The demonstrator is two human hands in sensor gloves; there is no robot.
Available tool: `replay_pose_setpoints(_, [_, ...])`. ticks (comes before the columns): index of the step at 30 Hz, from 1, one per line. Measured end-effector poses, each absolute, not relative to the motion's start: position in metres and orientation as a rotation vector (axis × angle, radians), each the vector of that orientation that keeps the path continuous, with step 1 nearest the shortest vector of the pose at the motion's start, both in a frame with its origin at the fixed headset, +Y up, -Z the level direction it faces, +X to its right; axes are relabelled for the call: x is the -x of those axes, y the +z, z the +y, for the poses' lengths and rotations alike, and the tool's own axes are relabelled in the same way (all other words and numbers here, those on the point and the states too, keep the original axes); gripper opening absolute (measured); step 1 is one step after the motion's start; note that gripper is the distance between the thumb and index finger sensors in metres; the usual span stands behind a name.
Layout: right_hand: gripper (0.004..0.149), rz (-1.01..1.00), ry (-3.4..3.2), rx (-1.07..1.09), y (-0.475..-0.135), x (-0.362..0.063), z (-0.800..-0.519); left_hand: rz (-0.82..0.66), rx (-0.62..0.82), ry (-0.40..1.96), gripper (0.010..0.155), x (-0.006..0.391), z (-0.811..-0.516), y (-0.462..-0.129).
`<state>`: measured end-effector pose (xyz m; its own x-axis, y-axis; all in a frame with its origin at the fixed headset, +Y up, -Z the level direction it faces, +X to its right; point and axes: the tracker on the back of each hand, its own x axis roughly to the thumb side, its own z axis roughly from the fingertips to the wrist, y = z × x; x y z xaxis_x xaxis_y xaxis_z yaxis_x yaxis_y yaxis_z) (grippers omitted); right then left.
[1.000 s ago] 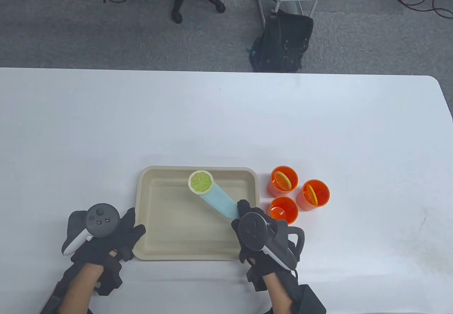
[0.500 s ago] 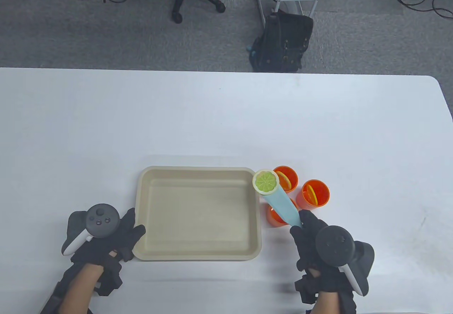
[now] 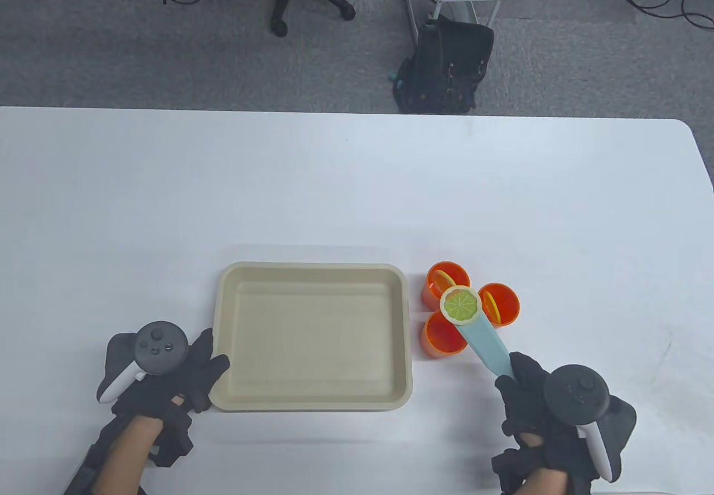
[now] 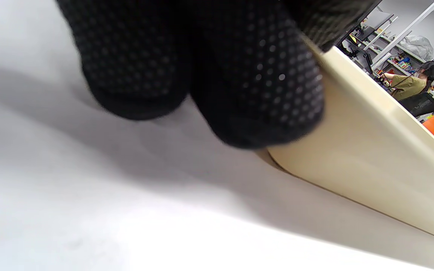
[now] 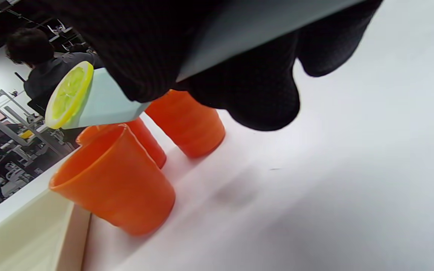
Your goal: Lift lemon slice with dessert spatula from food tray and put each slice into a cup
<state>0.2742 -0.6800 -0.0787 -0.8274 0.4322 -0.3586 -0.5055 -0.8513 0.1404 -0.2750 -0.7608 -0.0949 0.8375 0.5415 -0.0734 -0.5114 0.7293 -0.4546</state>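
1. Lemon slice [image 3: 459,305] lay flat on the tip of the dessert spatula [image 3: 484,345], raised above the three orange cups, seemingly level so it would not slide.
2. The right hand [image 3: 549,422] had its fingers curled round the spatula's handle.
3. The left hand [image 3: 167,375] lay with relaxed fingers against the food tray [image 3: 312,406] on the bench, probably steadying it.
4. The far cup [image 3: 446,283] and right cup [image 3: 499,305] each held a slice; the near cup [image 3: 443,336] looked unfilled, the tray bare.
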Motion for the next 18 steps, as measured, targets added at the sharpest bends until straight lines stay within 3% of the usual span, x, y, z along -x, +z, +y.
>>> replay_pose_setpoints(18, [0.052, 0.301, 2.597, 0.529, -0.0760, -0.2759, -0.6786, -0.065, 0.484, 0.583, 0.076, 0.2752, -0.7607, -0.0945])
